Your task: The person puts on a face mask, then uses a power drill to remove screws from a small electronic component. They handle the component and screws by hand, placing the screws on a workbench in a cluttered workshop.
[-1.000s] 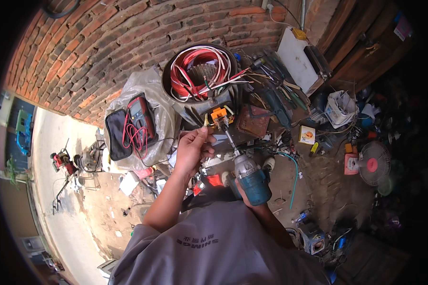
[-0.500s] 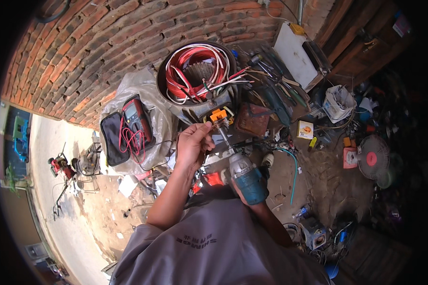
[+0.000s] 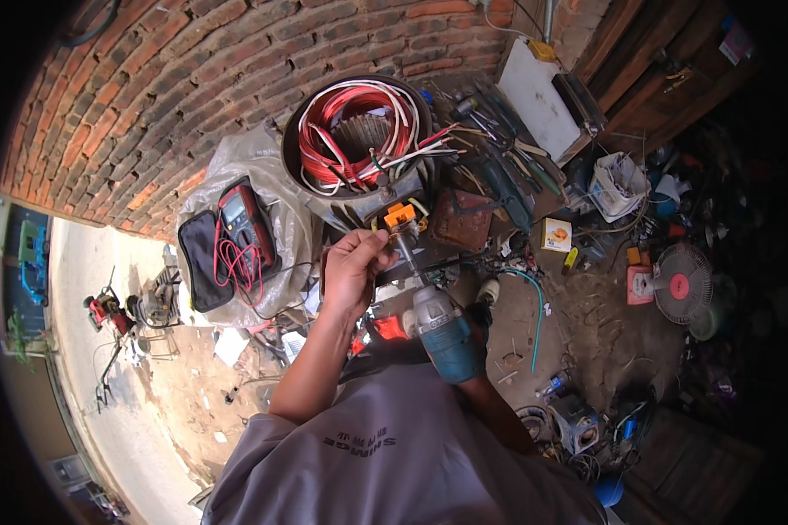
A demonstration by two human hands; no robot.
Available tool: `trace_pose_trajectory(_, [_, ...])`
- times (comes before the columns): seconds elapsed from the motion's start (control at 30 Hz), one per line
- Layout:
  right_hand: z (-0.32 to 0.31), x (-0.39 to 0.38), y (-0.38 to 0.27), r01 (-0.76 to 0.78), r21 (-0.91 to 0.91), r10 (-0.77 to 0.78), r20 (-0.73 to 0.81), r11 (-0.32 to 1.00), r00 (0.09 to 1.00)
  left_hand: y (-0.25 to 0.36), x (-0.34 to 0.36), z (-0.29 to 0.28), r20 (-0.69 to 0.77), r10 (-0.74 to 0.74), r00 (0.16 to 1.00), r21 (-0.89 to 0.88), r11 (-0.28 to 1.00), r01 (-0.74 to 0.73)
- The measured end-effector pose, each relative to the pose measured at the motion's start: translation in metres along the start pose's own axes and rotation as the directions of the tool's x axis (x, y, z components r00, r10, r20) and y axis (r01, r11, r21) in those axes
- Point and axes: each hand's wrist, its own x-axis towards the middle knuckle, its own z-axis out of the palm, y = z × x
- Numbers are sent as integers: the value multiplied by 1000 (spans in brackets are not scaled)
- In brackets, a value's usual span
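My left hand (image 3: 355,267) is closed in a pinch beside an orange part (image 3: 400,213) on a grey metal housing; what its fingertips hold is too small to make out. My right hand (image 3: 471,381), mostly hidden, grips a teal power drill (image 3: 445,337). The drill's long silver shaft (image 3: 408,254) reaches up to just below the orange part. Behind this part sits a round metal drum (image 3: 297,171) holding coiled red and white wires (image 3: 331,131). To the left, a red multimeter (image 3: 247,229) with leads and its black case (image 3: 199,262) lie on clear plastic sheeting.
Hand tools (image 3: 503,149) crowd the surface right of the drum, near a rusty box (image 3: 461,220). A brick wall (image 3: 193,61) curves behind. A fan (image 3: 683,284) and clutter lie right, wooden doors (image 3: 639,61) upper right, and red wheeled machinery (image 3: 107,311) outside left.
My left hand's fingertips have moved slightly right, closer to the orange part. The drill has shifted a little left. The whole view has drifted slightly as well.
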Motion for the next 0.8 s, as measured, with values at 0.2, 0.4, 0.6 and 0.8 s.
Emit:
trace_pose_trajectory(0.2, [0,8,-13,196,-202,-198,10,960,980,0,0,-1,5,3,1000,1,1000,-3])
trace_pose_trajectory(0.4, [2,10,16,-266,636,330,20,724,944,-2,2,-1,8,5,1000,5,1000,-5])
trace_pose_trajectory(0.6, [7,8,11,-113,423,160,-78,899,984,-2,1,0,-4,15,1000,7,1000,-15])
trace_pose_trajectory(0.8, [3,7,12,-143,387,170,-37,911,985,-4,1,1,-10,24,1000,4,1000,-24])
